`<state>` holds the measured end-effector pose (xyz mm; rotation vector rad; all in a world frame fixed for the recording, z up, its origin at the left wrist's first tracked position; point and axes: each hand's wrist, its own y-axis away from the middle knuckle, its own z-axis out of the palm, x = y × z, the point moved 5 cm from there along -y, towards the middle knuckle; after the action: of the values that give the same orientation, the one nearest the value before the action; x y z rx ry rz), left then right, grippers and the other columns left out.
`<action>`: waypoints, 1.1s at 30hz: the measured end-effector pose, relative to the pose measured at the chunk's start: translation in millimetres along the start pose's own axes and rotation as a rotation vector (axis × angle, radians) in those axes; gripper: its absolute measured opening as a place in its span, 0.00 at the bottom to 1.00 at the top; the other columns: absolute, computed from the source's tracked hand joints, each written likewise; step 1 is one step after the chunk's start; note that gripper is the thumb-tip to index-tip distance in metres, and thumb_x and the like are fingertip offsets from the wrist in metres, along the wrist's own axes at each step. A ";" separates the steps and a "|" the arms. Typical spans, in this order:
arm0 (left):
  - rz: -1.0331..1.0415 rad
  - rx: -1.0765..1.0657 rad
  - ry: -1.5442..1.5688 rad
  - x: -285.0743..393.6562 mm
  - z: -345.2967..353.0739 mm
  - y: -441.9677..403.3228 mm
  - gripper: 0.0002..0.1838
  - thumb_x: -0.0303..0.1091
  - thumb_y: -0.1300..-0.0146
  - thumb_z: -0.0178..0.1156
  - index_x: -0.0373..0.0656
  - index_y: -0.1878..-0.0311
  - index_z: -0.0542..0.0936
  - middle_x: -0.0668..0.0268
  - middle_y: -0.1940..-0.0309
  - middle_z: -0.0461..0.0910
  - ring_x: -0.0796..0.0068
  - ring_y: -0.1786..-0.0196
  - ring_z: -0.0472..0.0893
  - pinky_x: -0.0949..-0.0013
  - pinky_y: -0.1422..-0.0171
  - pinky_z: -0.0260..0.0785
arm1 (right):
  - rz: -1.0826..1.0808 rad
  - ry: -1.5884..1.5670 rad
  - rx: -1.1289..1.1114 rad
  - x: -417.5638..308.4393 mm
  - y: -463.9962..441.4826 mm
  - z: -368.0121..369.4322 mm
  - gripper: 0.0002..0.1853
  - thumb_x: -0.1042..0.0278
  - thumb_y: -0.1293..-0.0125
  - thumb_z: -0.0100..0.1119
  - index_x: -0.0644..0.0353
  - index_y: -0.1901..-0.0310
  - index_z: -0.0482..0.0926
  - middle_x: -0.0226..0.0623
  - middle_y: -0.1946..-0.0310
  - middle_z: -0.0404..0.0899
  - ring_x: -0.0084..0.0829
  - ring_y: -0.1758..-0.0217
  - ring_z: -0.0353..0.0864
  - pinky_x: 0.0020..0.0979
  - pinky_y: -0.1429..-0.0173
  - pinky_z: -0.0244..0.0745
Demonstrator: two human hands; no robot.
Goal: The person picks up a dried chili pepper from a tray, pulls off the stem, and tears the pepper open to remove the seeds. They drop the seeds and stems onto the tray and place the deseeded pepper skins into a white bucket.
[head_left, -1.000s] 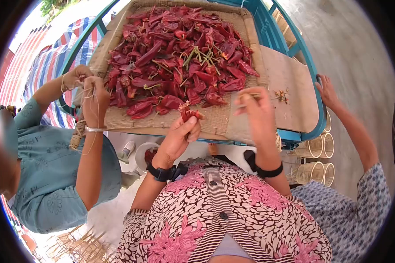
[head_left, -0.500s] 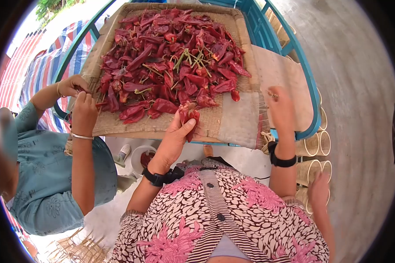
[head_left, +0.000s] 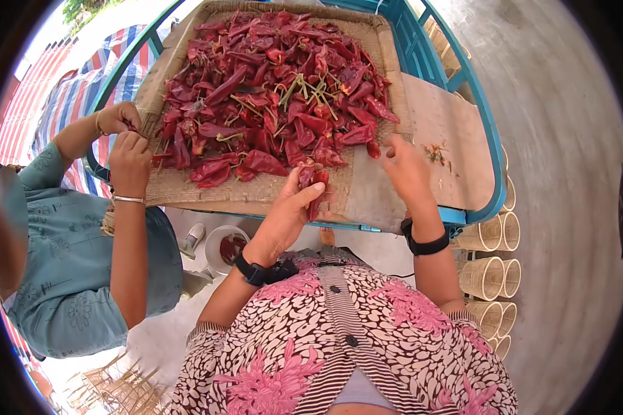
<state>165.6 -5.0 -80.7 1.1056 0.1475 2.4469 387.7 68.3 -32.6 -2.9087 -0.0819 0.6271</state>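
Note:
My left hand (head_left: pixel 289 207) is closed on a red pepper (head_left: pixel 316 190), its torn top upward, just in front of the woven tray's near edge (head_left: pixel 235 197). My right hand (head_left: pixel 403 169) is over the cloth at the tray's right side, slightly blurred; its fingers are curled and nothing can be made out between them. A large heap of dried red peppers (head_left: pixel 256 104) fills the tray, with green stems (head_left: pixel 311 91) lying on top. Small stem scraps (head_left: pixel 437 153) sit on the board (head_left: pixel 432 111) to the right.
At the left a co-worker's hands (head_left: pixel 128 155) meet at the tray's corner. A teal metal rail (head_left: pixel 488 117) curves around the board. Below are a white bucket (head_left: pixel 214 242) with red contents and several wicker baskets (head_left: pixel 481 277).
My right hand has gone from the tray out over the board and come back left toward the pepper. My left hand keeps its pepper. The other person's arm at the right has left the view.

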 end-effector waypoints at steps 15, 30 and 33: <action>-0.017 -0.074 0.074 -1.3 16.2 -9.4 0.20 0.38 0.30 0.56 0.46 0.38 0.65 0.63 0.48 0.77 0.69 0.49 0.79 0.64 0.54 0.75 | -0.376 -0.261 0.135 -67.9 60.6 -17.2 0.07 0.71 0.42 0.64 0.54 0.61 0.81 0.35 0.66 0.79 0.37 0.67 0.82 0.33 0.65 0.76; 0.232 0.002 -0.006 2.8 -6.0 -5.6 0.14 0.25 0.32 0.56 0.42 0.44 0.72 0.68 0.55 0.79 0.81 0.58 0.80 0.76 0.57 0.75 | -0.160 -0.631 0.002 -85.3 66.5 2.4 0.06 0.75 0.40 0.64 0.60 0.61 0.81 0.36 0.65 0.81 0.28 0.70 0.83 0.30 0.70 0.76; 0.251 0.031 -0.072 2.3 -6.9 -3.0 0.13 0.26 0.32 0.56 0.42 0.45 0.72 0.69 0.58 0.79 0.82 0.60 0.79 0.76 0.58 0.75 | -0.351 -0.568 0.104 -101.2 66.9 4.3 0.05 0.74 0.41 0.65 0.58 0.62 0.82 0.35 0.65 0.81 0.30 0.72 0.83 0.29 0.70 0.76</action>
<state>160.3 -0.6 -84.6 1.2927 0.0254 2.6262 295.2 -5.9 -7.1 -2.4376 -0.5897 1.3069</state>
